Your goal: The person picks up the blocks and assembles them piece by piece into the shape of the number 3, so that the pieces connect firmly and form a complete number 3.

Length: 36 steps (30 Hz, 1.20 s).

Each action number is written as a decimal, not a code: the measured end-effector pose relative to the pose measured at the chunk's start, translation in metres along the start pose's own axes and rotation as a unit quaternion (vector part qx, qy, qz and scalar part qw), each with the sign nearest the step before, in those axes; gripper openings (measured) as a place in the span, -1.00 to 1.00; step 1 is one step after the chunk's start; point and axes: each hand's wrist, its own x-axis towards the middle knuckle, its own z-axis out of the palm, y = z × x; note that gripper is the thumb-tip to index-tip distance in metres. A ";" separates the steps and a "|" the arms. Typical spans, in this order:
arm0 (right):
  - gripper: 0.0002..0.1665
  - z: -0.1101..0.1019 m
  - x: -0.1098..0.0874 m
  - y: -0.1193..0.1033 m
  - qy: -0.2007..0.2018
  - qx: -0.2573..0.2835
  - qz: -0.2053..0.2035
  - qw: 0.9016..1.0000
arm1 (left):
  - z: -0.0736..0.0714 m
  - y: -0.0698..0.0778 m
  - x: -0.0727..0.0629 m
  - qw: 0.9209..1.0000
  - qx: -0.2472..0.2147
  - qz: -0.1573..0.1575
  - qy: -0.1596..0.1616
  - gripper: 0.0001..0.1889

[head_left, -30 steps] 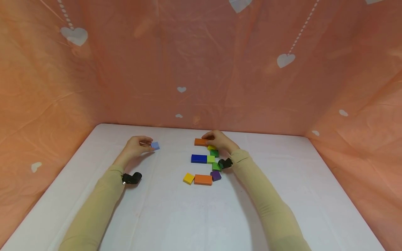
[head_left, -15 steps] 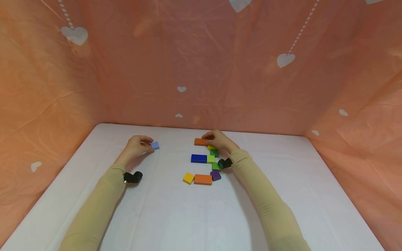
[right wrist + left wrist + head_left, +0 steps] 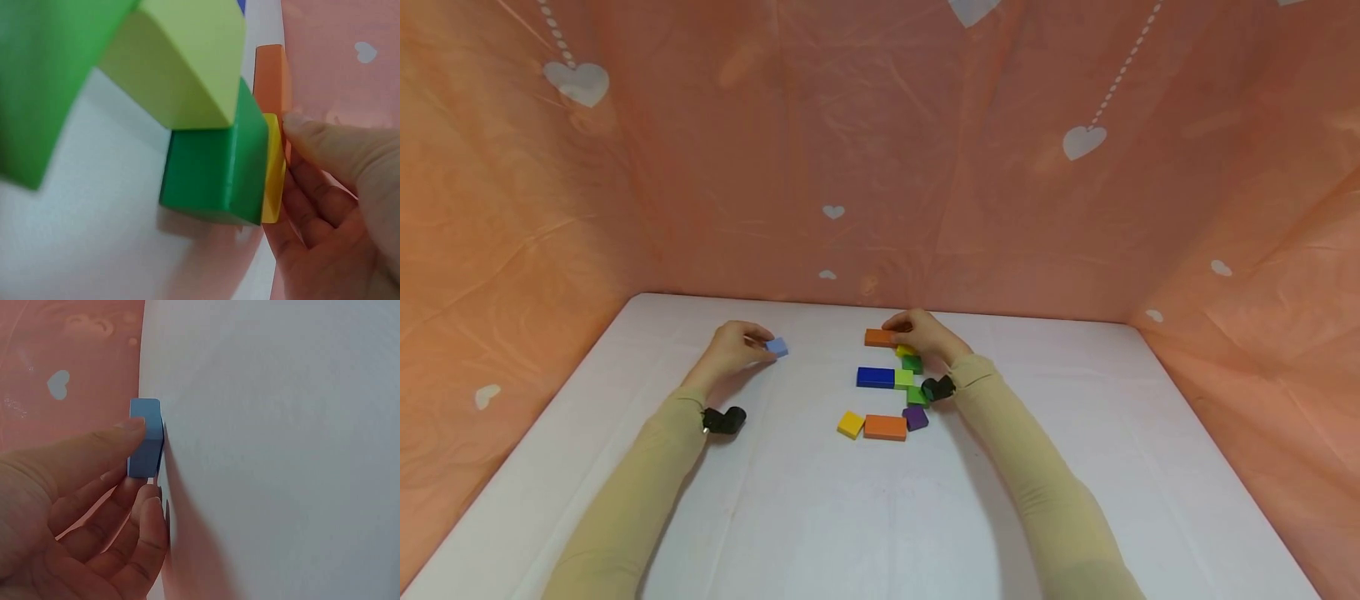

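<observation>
My left hand pinches a light blue block between thumb and fingers, low over the left side of the table. In the left wrist view, the thumb lies on the face of this blue block. At the far end of the block figure, my right hand grips the right end of an orange block. Its thumb touches that orange block in the right wrist view. Beside the hand are a yellow block and a dark green block.
Nearer on the white table lie a dark blue block, a lime block, a green block, a purple block, a second orange block and a yellow-orange block. Orange curtains enclose the table.
My left hand has moved slightly to the right with the light blue block. The right hand stays at the far orange block, and the other blocks keep their places.
</observation>
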 end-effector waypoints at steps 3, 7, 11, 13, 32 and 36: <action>-0.67 0.000 0.001 0.001 0.001 -0.001 -0.006 1.000 | 0.003 0.003 0.001 1.000 -0.002 0.005 -0.005 -0.62; -0.66 -0.001 0.001 0.001 -0.001 0.002 -0.010 1.000 | 0.009 0.007 0.004 1.000 -0.006 0.014 -0.005 -0.63; -0.66 -0.001 -0.001 0.000 -0.002 0.006 -0.011 1.000 | 0.016 0.012 0.008 1.000 -0.011 0.018 -0.008 -0.63; -0.66 -0.001 -0.001 0.000 -0.002 0.007 -0.008 1.000 | 0.020 0.015 0.010 1.000 -0.015 0.016 -0.013 -0.63; -0.68 -0.001 -0.002 0.001 -0.001 0.017 -0.002 1.000 | 0.050 0.043 0.028 0.999 -0.029 0.031 -0.028 -0.65; -0.68 -0.001 -0.002 0.000 -0.001 0.022 -0.002 1.000 | 0.056 0.046 0.034 0.999 -0.037 0.023 -0.033 -0.66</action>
